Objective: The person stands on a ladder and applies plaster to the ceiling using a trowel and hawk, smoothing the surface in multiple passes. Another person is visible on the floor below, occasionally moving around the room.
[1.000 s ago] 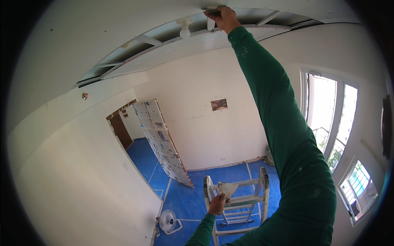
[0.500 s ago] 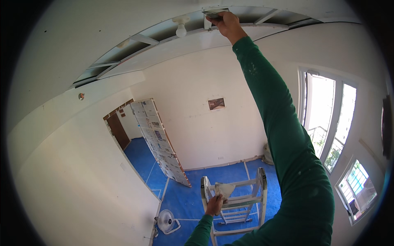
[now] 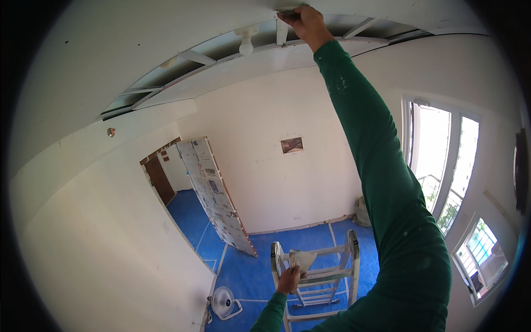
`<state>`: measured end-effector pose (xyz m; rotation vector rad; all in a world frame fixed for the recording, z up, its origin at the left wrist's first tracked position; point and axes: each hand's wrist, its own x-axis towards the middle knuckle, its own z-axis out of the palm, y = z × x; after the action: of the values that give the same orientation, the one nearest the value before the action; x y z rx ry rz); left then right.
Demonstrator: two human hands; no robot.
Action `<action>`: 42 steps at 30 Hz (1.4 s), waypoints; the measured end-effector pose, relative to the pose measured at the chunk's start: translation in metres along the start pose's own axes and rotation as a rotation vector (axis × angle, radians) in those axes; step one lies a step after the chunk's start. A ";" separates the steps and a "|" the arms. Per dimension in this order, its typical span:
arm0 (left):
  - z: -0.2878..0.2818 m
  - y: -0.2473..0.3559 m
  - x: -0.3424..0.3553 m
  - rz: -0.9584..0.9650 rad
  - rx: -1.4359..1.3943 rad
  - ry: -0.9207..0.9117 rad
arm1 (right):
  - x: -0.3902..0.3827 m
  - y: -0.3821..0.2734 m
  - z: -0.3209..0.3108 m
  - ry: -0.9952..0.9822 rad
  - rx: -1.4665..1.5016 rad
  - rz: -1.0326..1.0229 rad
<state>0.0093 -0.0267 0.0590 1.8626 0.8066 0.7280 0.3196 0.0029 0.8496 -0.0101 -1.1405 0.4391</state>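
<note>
My right hand is raised to the white ceiling, its fingers closed on a flat scraper pressed at the edge of a long opening with framing inside. A white bulb hangs just left of it. Low in front of me my left hand grips a broad blade, pale with some coating, held over the top of an aluminium ladder. Both sleeves are green.
A paper-covered door stands open beside a doorway. Blue sheeting with pale tape covers the floor, a white fan on it at left. Windows are on the right, a small picture on the far wall.
My right hand dipped slightly and has come back up along the ceiling edge with the scraper. My left hand keeps its blade, at nearly the same place.
</note>
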 end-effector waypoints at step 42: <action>0.008 -0.031 0.011 0.031 -0.213 -0.026 | 0.007 0.013 -0.007 -0.032 0.130 0.040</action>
<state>0.0152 -0.0113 0.0290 1.6927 0.6582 0.7761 0.3240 0.0185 0.8492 0.0873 -1.1427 0.5501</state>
